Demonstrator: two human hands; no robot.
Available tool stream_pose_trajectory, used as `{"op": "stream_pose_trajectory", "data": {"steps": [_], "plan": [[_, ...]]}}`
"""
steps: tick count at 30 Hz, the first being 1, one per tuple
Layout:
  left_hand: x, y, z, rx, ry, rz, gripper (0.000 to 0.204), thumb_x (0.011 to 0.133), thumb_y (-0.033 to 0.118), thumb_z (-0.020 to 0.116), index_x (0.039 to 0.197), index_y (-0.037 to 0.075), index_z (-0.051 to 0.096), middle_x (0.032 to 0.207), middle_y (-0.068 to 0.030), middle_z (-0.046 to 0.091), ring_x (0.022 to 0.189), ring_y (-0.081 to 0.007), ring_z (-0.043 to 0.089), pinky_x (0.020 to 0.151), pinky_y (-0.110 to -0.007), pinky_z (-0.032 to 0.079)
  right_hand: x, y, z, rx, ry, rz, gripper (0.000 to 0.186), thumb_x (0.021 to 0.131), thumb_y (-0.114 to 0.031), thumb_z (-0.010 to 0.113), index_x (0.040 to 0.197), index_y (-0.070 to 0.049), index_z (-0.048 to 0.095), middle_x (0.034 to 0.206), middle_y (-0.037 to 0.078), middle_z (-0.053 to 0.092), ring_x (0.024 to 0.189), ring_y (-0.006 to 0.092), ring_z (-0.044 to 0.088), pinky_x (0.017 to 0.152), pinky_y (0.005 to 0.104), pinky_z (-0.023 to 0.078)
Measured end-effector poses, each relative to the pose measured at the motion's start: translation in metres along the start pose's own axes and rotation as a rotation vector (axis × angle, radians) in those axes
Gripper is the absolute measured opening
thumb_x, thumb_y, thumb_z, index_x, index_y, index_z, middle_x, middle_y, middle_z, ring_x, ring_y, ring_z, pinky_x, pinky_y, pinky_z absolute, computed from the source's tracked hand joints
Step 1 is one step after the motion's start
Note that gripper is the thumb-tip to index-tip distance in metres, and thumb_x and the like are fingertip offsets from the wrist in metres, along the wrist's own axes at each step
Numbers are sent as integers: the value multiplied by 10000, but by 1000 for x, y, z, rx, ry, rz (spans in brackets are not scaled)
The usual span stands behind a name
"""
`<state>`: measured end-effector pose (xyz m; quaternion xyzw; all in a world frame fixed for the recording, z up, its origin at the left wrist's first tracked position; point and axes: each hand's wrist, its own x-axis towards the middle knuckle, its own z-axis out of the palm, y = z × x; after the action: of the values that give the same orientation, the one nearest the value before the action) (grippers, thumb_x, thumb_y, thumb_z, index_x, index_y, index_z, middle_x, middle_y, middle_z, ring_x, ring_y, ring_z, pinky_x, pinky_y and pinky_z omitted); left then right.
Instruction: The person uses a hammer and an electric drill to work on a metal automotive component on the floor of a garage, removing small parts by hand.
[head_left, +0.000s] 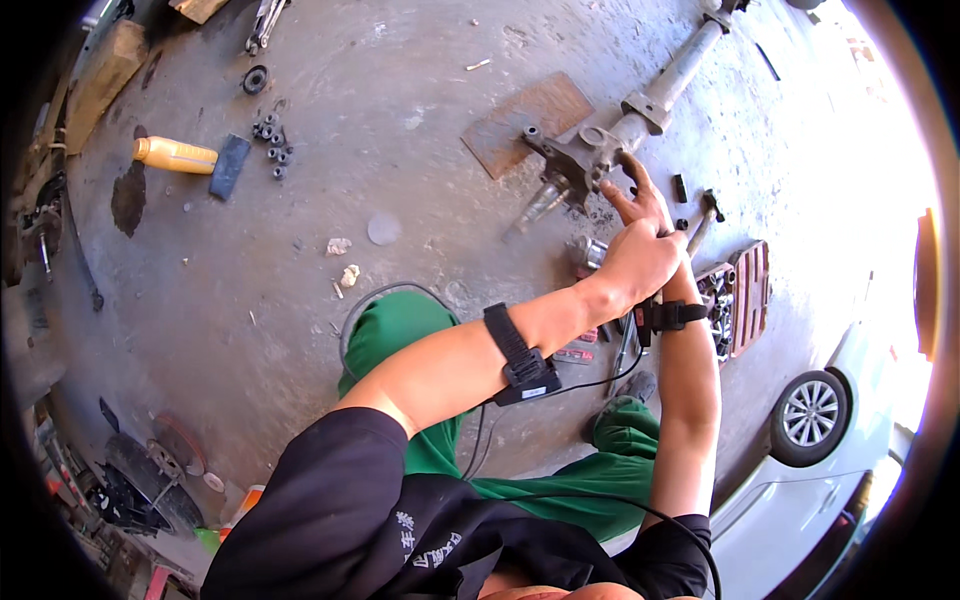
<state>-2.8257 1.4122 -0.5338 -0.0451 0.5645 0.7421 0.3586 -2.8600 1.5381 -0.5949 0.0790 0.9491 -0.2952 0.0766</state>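
- Handling, by judgement the step in hand: finger work at the knuckle [568, 163] on the near end of a grey axle [685, 68], which lies on the floor at far right of centre.
- Right hand [648, 205]: finger and thumb spread at the knuckle; no pinch visible.
- Left hand [637, 265]: fingers curled, crossing over the right wrist; whether it grips anything, cannot tell.
- Next move, by judgement: calls for uncrossed wrists and a firm hold.
- Right of the hands: hammer [702, 231], open red-brown socket case [749, 300].
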Motion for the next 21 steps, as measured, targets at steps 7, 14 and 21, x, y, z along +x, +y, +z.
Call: {"op": "stream_pose_trajectory", "data": {"steps": [7,14,21], "plan": [[33,26,-12,-315,515,221,595,807,141,594,1334,-28,377,1245,-240,303,1024,-239,286,885,-311,254,26,-52,38,3,155,123,802,808,-428,738,1410,-8,413,1325,259,539,1269,345,508,1051,397,400],[15,64,-79,-502,119,77,244,859,173,557,678,21,621,642,-67,601,547,-132,525,507,-290,382,33,-26,48,8,170,165,904,750,-426,771,1410,41,366,1309,292,535,1249,388,516,1046,420,408],[-11,80,-176,-323,159,49,195,847,215,570,743,70,646,679,-40,640,571,-121,600,488,-253,432,51,-58,56,-10,95,209,978,732,-467,783,1405,88,342,1353,312,489,1280,403,482,1064,430,395]]}}
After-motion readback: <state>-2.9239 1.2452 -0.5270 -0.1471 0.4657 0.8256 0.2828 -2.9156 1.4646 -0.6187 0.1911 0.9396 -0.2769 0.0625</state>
